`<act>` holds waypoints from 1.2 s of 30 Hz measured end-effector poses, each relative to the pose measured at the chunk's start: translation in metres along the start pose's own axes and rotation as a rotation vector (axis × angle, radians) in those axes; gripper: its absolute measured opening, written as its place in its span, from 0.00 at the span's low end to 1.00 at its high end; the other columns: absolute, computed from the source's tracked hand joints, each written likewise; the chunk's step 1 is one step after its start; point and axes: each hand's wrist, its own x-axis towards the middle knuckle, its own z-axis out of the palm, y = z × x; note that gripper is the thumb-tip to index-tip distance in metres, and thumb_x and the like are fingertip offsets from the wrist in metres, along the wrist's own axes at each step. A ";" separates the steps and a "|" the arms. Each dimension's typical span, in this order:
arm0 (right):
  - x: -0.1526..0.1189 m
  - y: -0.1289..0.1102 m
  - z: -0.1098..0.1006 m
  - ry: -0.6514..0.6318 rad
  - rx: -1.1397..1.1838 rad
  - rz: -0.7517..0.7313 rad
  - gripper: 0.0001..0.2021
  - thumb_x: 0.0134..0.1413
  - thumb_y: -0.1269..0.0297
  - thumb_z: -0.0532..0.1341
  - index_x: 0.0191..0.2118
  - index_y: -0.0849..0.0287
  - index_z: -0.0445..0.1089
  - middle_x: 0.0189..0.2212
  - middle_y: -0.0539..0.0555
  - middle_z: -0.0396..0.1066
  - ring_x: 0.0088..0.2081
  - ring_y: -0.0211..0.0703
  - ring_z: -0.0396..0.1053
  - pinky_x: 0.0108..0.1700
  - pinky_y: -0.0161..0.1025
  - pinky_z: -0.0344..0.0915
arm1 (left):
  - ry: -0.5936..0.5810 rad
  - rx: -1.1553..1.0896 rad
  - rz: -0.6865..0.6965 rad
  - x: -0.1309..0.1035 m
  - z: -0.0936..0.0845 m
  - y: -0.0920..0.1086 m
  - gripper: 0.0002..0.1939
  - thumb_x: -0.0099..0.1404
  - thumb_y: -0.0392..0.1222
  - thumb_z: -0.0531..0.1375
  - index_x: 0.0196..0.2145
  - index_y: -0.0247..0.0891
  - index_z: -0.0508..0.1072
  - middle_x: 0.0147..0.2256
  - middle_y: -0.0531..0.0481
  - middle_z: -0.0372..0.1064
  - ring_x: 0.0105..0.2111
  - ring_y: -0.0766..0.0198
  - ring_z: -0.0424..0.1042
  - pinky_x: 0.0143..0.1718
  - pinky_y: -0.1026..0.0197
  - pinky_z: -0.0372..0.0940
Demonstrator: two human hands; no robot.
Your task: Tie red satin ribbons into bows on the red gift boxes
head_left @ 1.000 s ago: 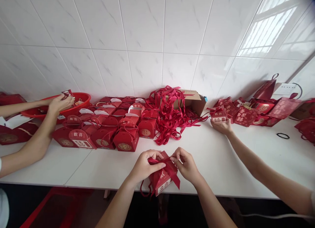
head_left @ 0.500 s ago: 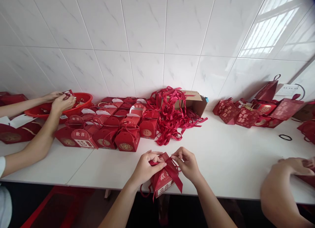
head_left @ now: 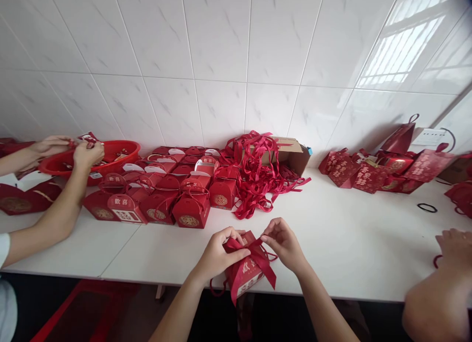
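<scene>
A small red gift box (head_left: 246, 272) with pale lettering sits at the table's front edge, a red ribbon (head_left: 266, 269) tied in a bow across its top. My left hand (head_left: 218, 252) pinches the bow's left loop between thumb and fingers, beside the box. On the other side, my right hand (head_left: 283, 243) has thumb and forefinger closed on the right loop and draws it outward. Two ribbon tails hang down over the printed face. A red cord handle sticks out at both sides of the box.
Rows of red gift boxes (head_left: 191, 206) stand left of a heap of red ribbons (head_left: 254, 177) spilling from a cardboard box (head_left: 298, 160). Left, a co-worker's hands hold a packet over a red basin (head_left: 127, 147). Right are red bags (head_left: 372, 172), a black ring (head_left: 427, 207) and another person's arm (head_left: 438, 297).
My right hand has moved slightly right, and the bow is spread wider. The co-worker's hands on the left shifted left with the packet. The arm on the right drew back rightward.
</scene>
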 end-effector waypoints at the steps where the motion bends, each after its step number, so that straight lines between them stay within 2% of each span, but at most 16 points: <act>1: 0.000 0.000 -0.006 -0.042 -0.003 -0.018 0.14 0.53 0.55 0.63 0.42 0.52 0.60 0.32 0.50 0.67 0.35 0.40 0.67 0.38 0.38 0.64 | 0.006 -0.046 0.011 0.000 -0.001 -0.001 0.09 0.55 0.43 0.65 0.29 0.39 0.69 0.36 0.46 0.74 0.50 0.53 0.69 0.52 0.53 0.61; 3: 0.000 0.001 -0.020 -0.194 -0.024 -0.051 0.32 0.46 0.48 0.66 0.55 0.50 0.56 0.46 0.57 0.66 0.48 0.46 0.65 0.49 0.44 0.62 | 0.028 -0.134 0.035 -0.001 -0.002 -0.004 0.09 0.60 0.46 0.61 0.29 0.38 0.69 0.35 0.46 0.74 0.49 0.54 0.69 0.52 0.55 0.61; 4: 0.000 0.002 -0.027 -0.304 -0.045 -0.046 0.43 0.40 0.46 0.68 0.61 0.49 0.49 0.54 0.60 0.61 0.56 0.50 0.60 0.54 0.47 0.58 | 0.036 -0.170 0.037 -0.001 -0.003 -0.005 0.11 0.62 0.48 0.59 0.29 0.38 0.69 0.35 0.45 0.74 0.50 0.54 0.69 0.52 0.55 0.61; 7: -0.001 0.005 -0.040 -0.586 -0.198 0.090 0.65 0.30 0.47 0.72 0.67 0.49 0.27 0.67 0.64 0.33 0.67 0.56 0.36 0.62 0.54 0.45 | 0.032 -0.221 0.022 -0.002 -0.005 -0.008 0.17 0.66 0.51 0.53 0.31 0.36 0.72 0.38 0.43 0.74 0.50 0.53 0.69 0.54 0.54 0.59; 10: -0.002 0.010 -0.033 -0.675 -0.382 0.234 0.68 0.30 0.51 0.73 0.67 0.52 0.21 0.68 0.62 0.20 0.67 0.55 0.25 0.64 0.54 0.38 | 0.041 -0.257 0.028 -0.004 -0.003 -0.010 0.20 0.68 0.54 0.49 0.31 0.36 0.72 0.40 0.43 0.74 0.50 0.52 0.69 0.55 0.53 0.59; 12: -0.006 0.014 -0.020 -0.683 -0.369 0.213 0.67 0.32 0.54 0.73 0.66 0.53 0.20 0.68 0.62 0.22 0.67 0.54 0.29 0.64 0.51 0.40 | 0.081 -0.320 0.049 -0.004 0.001 -0.014 0.20 0.68 0.54 0.49 0.33 0.36 0.70 0.41 0.43 0.74 0.49 0.52 0.69 0.54 0.52 0.59; 14: -0.012 0.016 -0.006 -0.639 -0.289 0.145 0.65 0.35 0.57 0.72 0.66 0.52 0.19 0.68 0.63 0.31 0.67 0.52 0.39 0.63 0.49 0.46 | 0.153 -0.394 0.069 -0.004 0.006 -0.020 0.18 0.67 0.55 0.49 0.38 0.37 0.68 0.43 0.42 0.72 0.49 0.53 0.69 0.53 0.51 0.60; 17: -0.025 0.016 0.001 -0.485 -0.227 0.127 0.61 0.39 0.58 0.71 0.67 0.52 0.23 0.65 0.63 0.46 0.62 0.51 0.53 0.60 0.49 0.53 | 0.294 -0.474 0.071 -0.005 0.008 -0.035 0.20 0.68 0.56 0.48 0.46 0.38 0.62 0.47 0.39 0.69 0.50 0.53 0.68 0.50 0.50 0.63; 20: -0.038 0.014 -0.022 -0.278 -0.247 0.182 0.58 0.40 0.56 0.70 0.67 0.53 0.27 0.63 0.63 0.51 0.59 0.52 0.58 0.57 0.48 0.58 | 0.410 -0.307 -0.007 -0.010 0.002 -0.054 0.20 0.67 0.55 0.48 0.48 0.39 0.61 0.49 0.39 0.67 0.51 0.53 0.67 0.50 0.49 0.64; 22: -0.046 0.018 -0.054 0.029 -0.359 0.217 0.56 0.42 0.53 0.67 0.67 0.56 0.27 0.62 0.65 0.51 0.59 0.56 0.58 0.56 0.50 0.60 | 0.440 0.012 -0.043 -0.016 -0.005 -0.069 0.17 0.64 0.52 0.53 0.46 0.39 0.64 0.48 0.40 0.67 0.52 0.52 0.65 0.53 0.47 0.61; 25: -0.062 0.033 -0.104 0.739 -0.780 0.307 0.58 0.41 0.47 0.63 0.67 0.70 0.27 0.62 0.75 0.47 0.61 0.68 0.51 0.56 0.58 0.56 | 0.401 0.513 0.009 -0.024 -0.011 -0.089 0.15 0.60 0.48 0.57 0.43 0.39 0.70 0.49 0.40 0.67 0.54 0.49 0.63 0.56 0.45 0.57; 26: -0.068 0.040 -0.117 0.882 -0.937 0.381 0.57 0.42 0.45 0.61 0.66 0.75 0.29 0.62 0.78 0.44 0.61 0.72 0.48 0.57 0.61 0.53 | 0.373 0.634 0.028 -0.025 -0.011 -0.093 0.16 0.60 0.47 0.56 0.44 0.39 0.71 0.50 0.40 0.66 0.54 0.48 0.62 0.56 0.45 0.57; 27: -0.075 0.047 -0.125 0.904 -1.052 0.447 0.54 0.44 0.44 0.58 0.66 0.78 0.33 0.62 0.79 0.43 0.62 0.74 0.46 0.57 0.61 0.51 | 0.346 0.733 0.038 -0.026 -0.011 -0.096 0.16 0.60 0.47 0.56 0.45 0.40 0.72 0.51 0.40 0.66 0.55 0.48 0.61 0.56 0.44 0.57; 29: -0.086 0.059 -0.128 0.781 -1.232 0.522 0.44 0.50 0.46 0.52 0.65 0.76 0.44 0.61 0.77 0.46 0.62 0.72 0.48 0.58 0.60 0.50 | 0.284 0.889 0.021 -0.026 -0.009 -0.098 0.19 0.62 0.47 0.54 0.49 0.41 0.71 0.55 0.41 0.64 0.58 0.48 0.59 0.57 0.43 0.55; 32: -0.092 0.068 -0.106 0.480 -1.448 0.568 0.35 0.55 0.47 0.48 0.63 0.66 0.55 0.63 0.70 0.48 0.64 0.72 0.43 0.60 0.62 0.42 | 0.197 1.054 -0.064 -0.020 -0.002 -0.095 0.25 0.65 0.47 0.49 0.57 0.40 0.64 0.62 0.42 0.55 0.62 0.48 0.52 0.60 0.42 0.48; 36: -0.078 0.064 -0.067 0.192 -1.505 0.516 0.40 0.55 0.39 0.46 0.65 0.65 0.49 0.65 0.69 0.42 0.65 0.72 0.35 0.61 0.63 0.35 | 0.102 1.197 -0.199 -0.005 0.015 -0.088 0.30 0.67 0.48 0.45 0.63 0.34 0.53 0.65 0.37 0.41 0.65 0.42 0.40 0.60 0.36 0.39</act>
